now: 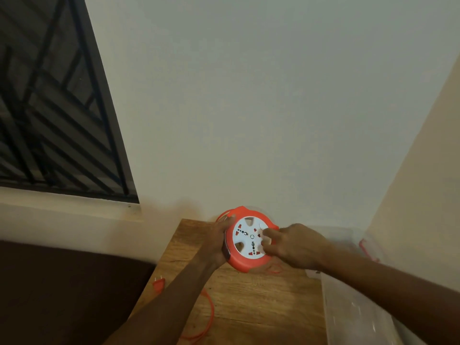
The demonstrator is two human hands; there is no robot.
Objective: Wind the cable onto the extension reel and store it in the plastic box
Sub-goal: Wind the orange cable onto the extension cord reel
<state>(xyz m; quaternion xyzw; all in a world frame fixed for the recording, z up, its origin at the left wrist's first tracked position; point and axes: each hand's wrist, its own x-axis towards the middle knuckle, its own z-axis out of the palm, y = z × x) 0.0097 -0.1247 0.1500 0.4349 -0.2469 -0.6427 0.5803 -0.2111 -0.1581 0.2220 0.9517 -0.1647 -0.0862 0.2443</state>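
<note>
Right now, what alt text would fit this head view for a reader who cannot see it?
Over a wooden table, the left hand grips the rim of an orange extension reel while the right hand touches its white face. Loose orange cable and its plug lie nearer; a clear plastic box sits right.

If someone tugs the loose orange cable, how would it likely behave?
The orange cable probably flops: it lies in slack curves on the wooden table. Its plug would likely drag behind. It looks thin, so probably light.
</note>
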